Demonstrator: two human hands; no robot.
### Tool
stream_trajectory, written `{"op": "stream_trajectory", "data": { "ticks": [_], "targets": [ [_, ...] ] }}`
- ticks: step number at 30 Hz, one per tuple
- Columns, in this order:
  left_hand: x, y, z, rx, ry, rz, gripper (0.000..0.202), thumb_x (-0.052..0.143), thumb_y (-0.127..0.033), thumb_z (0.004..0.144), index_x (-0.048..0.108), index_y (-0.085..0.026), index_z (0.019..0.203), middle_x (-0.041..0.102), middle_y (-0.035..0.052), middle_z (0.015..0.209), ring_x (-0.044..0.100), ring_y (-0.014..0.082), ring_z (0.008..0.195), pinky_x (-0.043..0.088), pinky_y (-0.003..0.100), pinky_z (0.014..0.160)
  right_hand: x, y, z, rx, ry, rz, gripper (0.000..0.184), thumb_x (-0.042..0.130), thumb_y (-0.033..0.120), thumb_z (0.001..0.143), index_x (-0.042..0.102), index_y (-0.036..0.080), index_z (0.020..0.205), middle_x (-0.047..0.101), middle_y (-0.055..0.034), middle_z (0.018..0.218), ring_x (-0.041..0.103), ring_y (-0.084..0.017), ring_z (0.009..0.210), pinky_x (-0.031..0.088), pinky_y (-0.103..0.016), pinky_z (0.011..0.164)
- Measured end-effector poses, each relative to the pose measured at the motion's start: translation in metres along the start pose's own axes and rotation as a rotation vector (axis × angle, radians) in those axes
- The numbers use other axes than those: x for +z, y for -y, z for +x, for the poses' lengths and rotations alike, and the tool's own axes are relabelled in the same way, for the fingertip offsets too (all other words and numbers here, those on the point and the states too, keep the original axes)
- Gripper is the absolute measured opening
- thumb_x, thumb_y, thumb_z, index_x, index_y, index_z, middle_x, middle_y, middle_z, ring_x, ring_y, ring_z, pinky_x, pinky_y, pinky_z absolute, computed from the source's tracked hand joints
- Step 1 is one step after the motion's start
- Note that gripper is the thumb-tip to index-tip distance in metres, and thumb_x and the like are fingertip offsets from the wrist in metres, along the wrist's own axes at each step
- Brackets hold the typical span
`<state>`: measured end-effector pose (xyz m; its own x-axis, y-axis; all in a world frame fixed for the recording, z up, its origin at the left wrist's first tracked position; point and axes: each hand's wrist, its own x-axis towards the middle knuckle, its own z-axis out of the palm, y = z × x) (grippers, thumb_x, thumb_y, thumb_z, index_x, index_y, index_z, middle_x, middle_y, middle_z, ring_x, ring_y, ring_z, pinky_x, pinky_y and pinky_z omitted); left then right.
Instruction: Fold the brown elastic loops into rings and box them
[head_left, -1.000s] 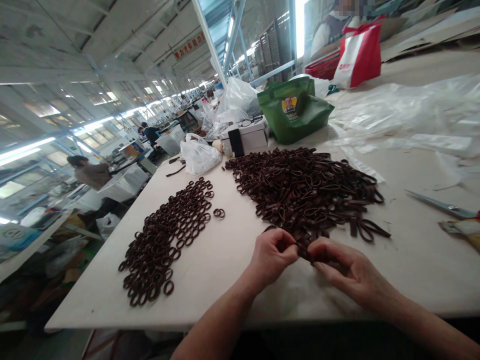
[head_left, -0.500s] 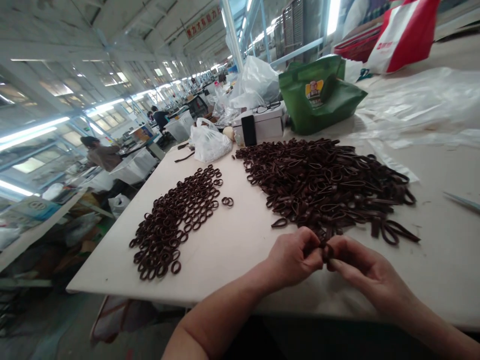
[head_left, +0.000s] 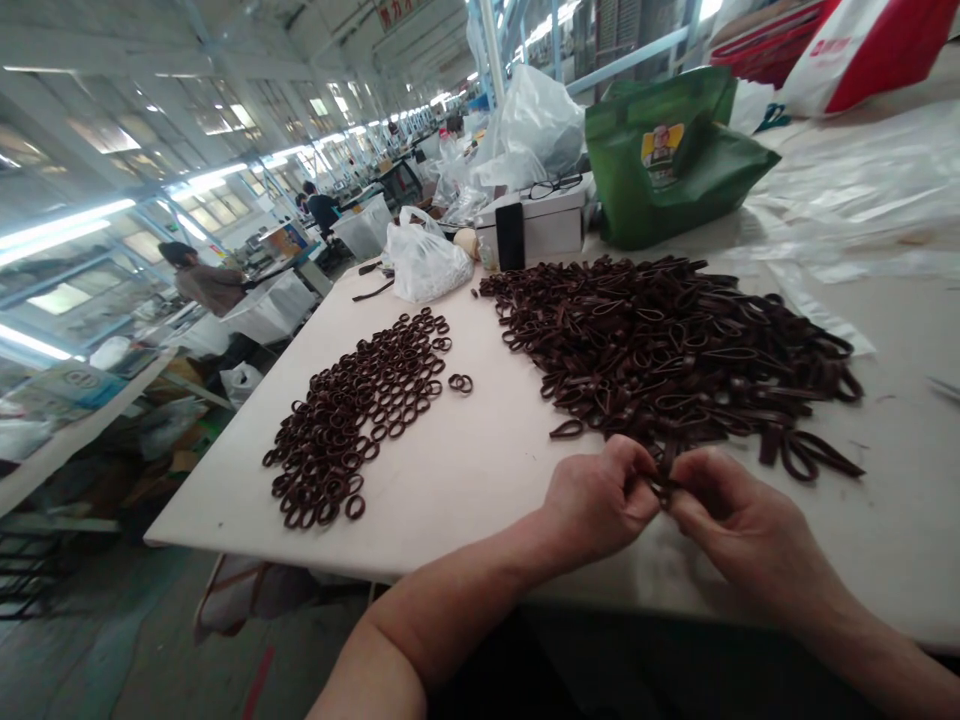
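Brown piece (head_left: 661, 488) in the pinched grip of left hand (head_left: 598, 503) and right hand (head_left: 739, 515); loop pile (head_left: 660, 350) beyond.

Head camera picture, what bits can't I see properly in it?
All in the head view:
Small dark piece: its full shape is hidden, mostly covered by the left hand and right hand.
Big loop pile: lower loops are hidden under the top ones.
Green bag: its sides hide whatever is inside.
Metal tip: the rest is cut off by the picture's right edge.
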<state>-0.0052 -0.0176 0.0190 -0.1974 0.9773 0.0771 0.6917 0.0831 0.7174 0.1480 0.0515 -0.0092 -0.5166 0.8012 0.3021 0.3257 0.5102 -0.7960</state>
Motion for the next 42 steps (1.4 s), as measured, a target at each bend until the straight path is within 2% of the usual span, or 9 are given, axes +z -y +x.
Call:
{"op": "stream_trajectory", "data": {
  "ticks": [7, 14, 18, 21, 23, 25, 29, 32, 42],
  "targets": [
    [0.002, 0.002, 0.000, 0.026, -0.042, 0.104, 0.013, 0.058, -0.021, 0.082, 0.059, -0.025, 0.095, 0.060, -0.0022, 0.066, 0.054, 0.0152, 0.057, 0.040, 0.026, 0.058, 0.003, 0.010, 0.005, -0.038, -0.018, -0.125, 0.018, 0.046, 0.023, 0.084, 0.062, 0.022, 0.091, 0.069, -0.0021, 0.078, 0.064, -0.019, 0.066, 0.046, -0.031, 0.062],
    [-0.004, 0.004, 0.003, -0.027, -0.141, 0.011, 0.014, 0.058, -0.018, 0.079, 0.058, -0.023, 0.091, 0.057, -0.0049, 0.059, 0.055, 0.0133, 0.053, 0.040, 0.024, 0.056, 0.000, 0.018, 0.003, 0.016, -0.010, 0.069, 0.005, 0.054, 0.025, 0.081, 0.053, 0.022, 0.085, 0.057, 0.0021, 0.065, 0.054, -0.013, 0.055, 0.044, -0.024, 0.051],
    [-0.042, 0.031, 0.016, -0.153, -0.346, 0.008, 0.017, 0.051, -0.017, 0.083, 0.052, -0.021, 0.099, 0.062, -0.0049, 0.062, 0.063, 0.0136, 0.057, 0.044, 0.024, 0.060, -0.006, 0.016, 0.003, 0.055, 0.009, 0.183, 0.022, 0.056, 0.030, 0.086, 0.056, 0.020, 0.106, 0.063, -0.0006, 0.076, 0.057, -0.013, 0.058, 0.047, -0.023, 0.050],
    [-0.080, 0.056, 0.022, -0.274, -0.583, 0.028, 0.015, 0.052, -0.026, 0.088, 0.049, -0.019, 0.101, 0.063, -0.0050, 0.064, 0.064, 0.0131, 0.054, 0.046, 0.023, 0.057, -0.011, 0.010, 0.003, 0.055, -0.032, 0.139, 0.020, 0.056, 0.030, 0.087, 0.060, 0.019, 0.104, 0.063, -0.0016, 0.077, 0.057, -0.013, 0.059, 0.046, -0.023, 0.051],
    [-0.094, 0.065, 0.023, -0.302, -0.679, 0.006, 0.015, 0.056, -0.032, 0.087, 0.050, -0.020, 0.094, 0.062, -0.0054, 0.065, 0.061, 0.0117, 0.050, 0.045, 0.022, 0.052, -0.013, 0.007, 0.004, 0.053, -0.048, 0.119, 0.019, 0.056, 0.030, 0.088, 0.062, 0.019, 0.102, 0.063, -0.0020, 0.077, 0.057, -0.013, 0.060, 0.047, -0.024, 0.052],
    [-0.093, 0.064, 0.022, -0.267, -0.604, -0.020, 0.015, 0.059, -0.034, 0.085, 0.053, -0.020, 0.084, 0.061, -0.0053, 0.065, 0.058, 0.0103, 0.049, 0.043, 0.021, 0.050, -0.014, 0.007, 0.004, 0.043, -0.042, 0.102, 0.018, 0.056, 0.030, 0.088, 0.063, 0.020, 0.101, 0.063, -0.0017, 0.075, 0.057, -0.014, 0.059, 0.047, -0.025, 0.053],
    [-0.063, 0.046, 0.020, -0.081, -0.198, 0.147, 0.011, 0.064, -0.027, 0.084, 0.063, -0.019, 0.077, 0.063, -0.0019, 0.075, 0.058, 0.0107, 0.061, 0.045, 0.023, 0.062, -0.013, 0.009, 0.004, -0.016, -0.033, 0.055, 0.016, 0.054, 0.028, 0.088, 0.065, 0.020, 0.096, 0.062, -0.0004, 0.068, 0.054, -0.014, 0.055, 0.046, -0.026, 0.054],
    [-0.044, 0.037, 0.022, -0.043, -0.036, 0.333, 0.005, 0.064, -0.019, 0.083, 0.067, -0.020, 0.079, 0.065, 0.0010, 0.082, 0.059, 0.0142, 0.072, 0.044, 0.026, 0.069, -0.011, 0.008, 0.004, -0.038, -0.021, 0.054, 0.015, 0.054, 0.026, 0.088, 0.065, 0.019, 0.096, 0.065, -0.0015, 0.073, 0.057, -0.014, 0.058, 0.046, -0.026, 0.056],
    [-0.041, 0.036, 0.028, -0.262, -0.074, 0.363, 0.008, 0.061, -0.023, 0.086, 0.064, -0.021, 0.093, 0.067, 0.0000, 0.075, 0.059, 0.0153, 0.066, 0.038, 0.025, 0.063, -0.008, 0.002, 0.004, -0.097, -0.014, 0.073, 0.013, 0.055, 0.022, 0.089, 0.066, 0.018, 0.095, 0.067, -0.0007, 0.077, 0.060, -0.013, 0.063, 0.047, -0.025, 0.061]
  ]
}}
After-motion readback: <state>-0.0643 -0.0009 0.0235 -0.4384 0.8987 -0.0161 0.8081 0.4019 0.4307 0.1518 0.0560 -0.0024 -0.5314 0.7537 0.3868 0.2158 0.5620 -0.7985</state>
